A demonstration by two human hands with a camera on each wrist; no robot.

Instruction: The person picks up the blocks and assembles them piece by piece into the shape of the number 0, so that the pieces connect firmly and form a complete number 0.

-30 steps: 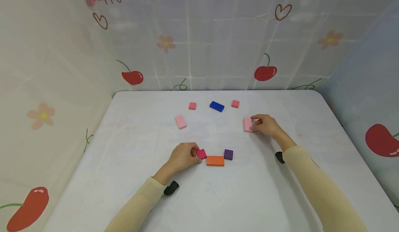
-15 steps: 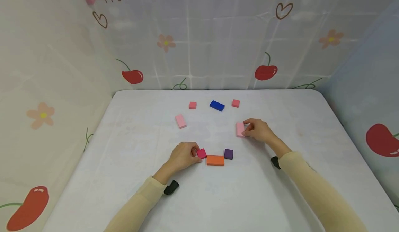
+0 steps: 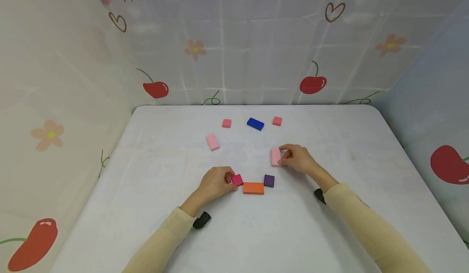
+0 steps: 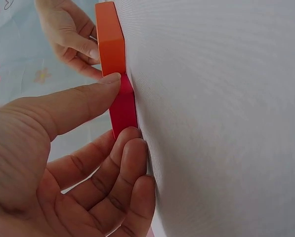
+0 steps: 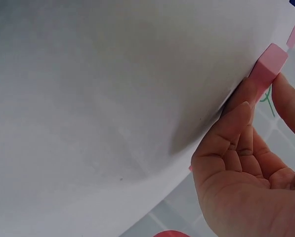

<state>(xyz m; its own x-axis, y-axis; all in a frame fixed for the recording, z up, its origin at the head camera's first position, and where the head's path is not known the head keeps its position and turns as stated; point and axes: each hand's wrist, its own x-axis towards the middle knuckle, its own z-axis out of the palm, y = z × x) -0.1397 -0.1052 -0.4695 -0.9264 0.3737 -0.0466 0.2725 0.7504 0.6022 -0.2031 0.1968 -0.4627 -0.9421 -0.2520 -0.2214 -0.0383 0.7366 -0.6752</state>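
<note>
My left hand (image 3: 215,184) pinches a small crimson square block (image 3: 237,180) between thumb and fingers. That block sits tilted at the upper left corner of an orange rectangular block (image 3: 253,188), and in the left wrist view the orange block (image 4: 111,42) lines up right past it. At the orange block's upper right corner lies a dark purple square block (image 3: 269,181). Further back, my right hand (image 3: 299,159) grips a light pink rectangular block (image 3: 275,157) by its right side. Its end shows between thumb and fingers in the right wrist view, where the pink block (image 5: 271,63) is close over the white surface.
A second light pink block (image 3: 213,142) lies left of centre. Toward the back edge are a blue rectangular block (image 3: 255,124) and two coral square blocks, one left (image 3: 226,123) and one right (image 3: 277,121). Printed curtains surround the white table (image 3: 154,163).
My right hand has brought the light pink block left and toward me, nearer the purple block. The left hand and the crimson block have stayed in place.
</note>
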